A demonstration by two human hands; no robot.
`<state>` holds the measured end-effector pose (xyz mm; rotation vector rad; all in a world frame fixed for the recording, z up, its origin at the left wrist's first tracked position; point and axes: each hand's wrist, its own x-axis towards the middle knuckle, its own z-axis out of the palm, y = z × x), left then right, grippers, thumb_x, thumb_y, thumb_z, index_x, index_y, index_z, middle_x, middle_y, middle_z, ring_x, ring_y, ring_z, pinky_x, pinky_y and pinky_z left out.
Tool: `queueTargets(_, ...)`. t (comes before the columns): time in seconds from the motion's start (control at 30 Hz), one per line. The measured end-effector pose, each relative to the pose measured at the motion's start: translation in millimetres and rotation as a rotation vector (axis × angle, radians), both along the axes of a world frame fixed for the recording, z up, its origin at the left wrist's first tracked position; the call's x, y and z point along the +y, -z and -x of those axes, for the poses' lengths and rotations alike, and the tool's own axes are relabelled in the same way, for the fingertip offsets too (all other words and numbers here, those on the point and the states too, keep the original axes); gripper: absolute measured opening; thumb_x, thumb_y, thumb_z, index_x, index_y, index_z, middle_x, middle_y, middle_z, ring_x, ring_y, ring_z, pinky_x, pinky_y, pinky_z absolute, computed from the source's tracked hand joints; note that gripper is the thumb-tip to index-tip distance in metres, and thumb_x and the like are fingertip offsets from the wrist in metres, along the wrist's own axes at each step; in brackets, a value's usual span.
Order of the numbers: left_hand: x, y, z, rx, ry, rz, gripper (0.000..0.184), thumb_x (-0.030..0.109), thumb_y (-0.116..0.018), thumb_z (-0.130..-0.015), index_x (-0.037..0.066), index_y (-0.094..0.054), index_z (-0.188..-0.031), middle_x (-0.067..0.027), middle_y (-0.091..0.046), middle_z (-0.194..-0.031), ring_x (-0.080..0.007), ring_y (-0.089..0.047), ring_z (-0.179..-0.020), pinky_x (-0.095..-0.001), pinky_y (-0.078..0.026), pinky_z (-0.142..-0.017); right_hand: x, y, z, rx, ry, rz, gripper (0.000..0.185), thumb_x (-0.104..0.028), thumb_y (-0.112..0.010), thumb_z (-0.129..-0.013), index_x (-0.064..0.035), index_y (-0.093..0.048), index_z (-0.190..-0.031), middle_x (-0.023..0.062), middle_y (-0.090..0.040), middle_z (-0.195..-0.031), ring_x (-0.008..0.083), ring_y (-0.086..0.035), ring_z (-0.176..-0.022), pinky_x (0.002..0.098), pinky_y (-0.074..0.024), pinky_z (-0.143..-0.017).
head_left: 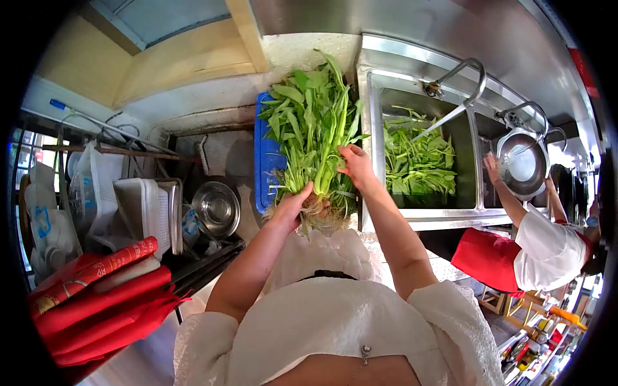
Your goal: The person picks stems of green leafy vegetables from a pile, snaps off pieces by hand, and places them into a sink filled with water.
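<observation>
Leafy green vegetables [309, 116] with pale stems and stringy roots are heaped over a blue plastic crate [262, 168] in front of me. My left hand [291, 204] is wrapped round the root end of a bunch, with the roots hanging below it. My right hand [355, 167] is at the right side of the stems, its thumb and fingers apart and touching the greens. Right of the crate, more cut greens [418, 157] lie in a metal sink [465, 138], where a stream of water falls from a faucet [476, 83].
A co-worker [547, 248] in white and red holds a metal pan [522, 166] at the second sink on the right. To the left are a steel bowl [216, 209], white plastic baskets [143, 206] and red bags [109, 315]. A wall stands behind the crate.
</observation>
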<state>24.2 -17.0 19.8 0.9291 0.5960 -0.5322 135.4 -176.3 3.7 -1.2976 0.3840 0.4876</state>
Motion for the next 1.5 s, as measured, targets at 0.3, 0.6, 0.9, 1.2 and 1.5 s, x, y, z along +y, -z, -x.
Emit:
queueTargets(0.3,-3,-55,-5,-0.039,0.044,0.058,0.043,0.035,-0.043,-0.088,0.003,-0.044,-0.117,-0.0128,-0.058,-0.102,-0.0131,-0.058,-0.071,-0.0269,-0.052,-0.064,12,10,24,-0.121,0.104,-0.114,0.016,-0.019,-0.057,-0.079,-0.0058,-0.049,-0.082,0.0006,-0.049,-0.072,0.0112,-0.054,-0.06,0.022,-0.0455,-0.051)
queueTargets(0.6,3,-38,0,-0.14,-0.043,-0.092,0.029,0.024,-0.044,-0.087,0.002,-0.049,-0.106,-0.0103,-0.061,-0.085,-0.0095,-0.044,-0.048,-0.0235,-0.036,-0.04,4,-7,24,0.0,0.156,-0.091,0.014,-0.022,-0.057,-0.079,-0.0086,-0.054,-0.083,-0.003,-0.054,-0.074,0.0067,-0.049,-0.067,0.0213,-0.039,-0.058)
queueTargets(0.9,12,-44,8,-0.273,0.044,-0.195,0.023,0.022,-0.053,-0.085,0.004,-0.053,-0.1,-0.005,-0.059,-0.078,-0.0077,-0.044,-0.049,-0.0227,-0.035,-0.04,-26,-27,34,-0.169,-0.022,0.089,0.017,-0.017,-0.052,-0.083,-0.004,-0.055,-0.092,-0.0002,-0.057,-0.076,0.0098,-0.055,-0.063,0.0214,-0.0419,-0.058)
queueTargets(1.2,33,-67,10,-0.412,0.074,-0.438,0.021,0.019,-0.052,-0.085,0.003,-0.056,-0.098,-0.0017,-0.055,-0.074,-0.0085,-0.048,-0.059,-0.0218,-0.039,-0.05,-24,-121,32,-1.434,-0.123,1.074,0.023,-0.007,-0.06,-0.069,-0.0088,-0.056,-0.092,0.0081,-0.052,-0.094,0.0244,-0.047,-0.097,0.0405,-0.0334,-0.089)
queueTargets(1.5,23,-32,-3,-0.308,-0.185,-0.125,0.031,0.027,-0.045,-0.088,0.006,-0.044,-0.111,-0.0102,-0.06,-0.085,-0.0128,-0.054,-0.055,-0.0245,-0.042,-0.043,-51,-66,39,-1.365,-0.321,1.03,0.017,-0.012,-0.062,-0.07,-0.0083,-0.054,-0.085,0.0054,-0.053,-0.08,0.0238,-0.052,-0.076,0.0346,-0.0393,-0.073)
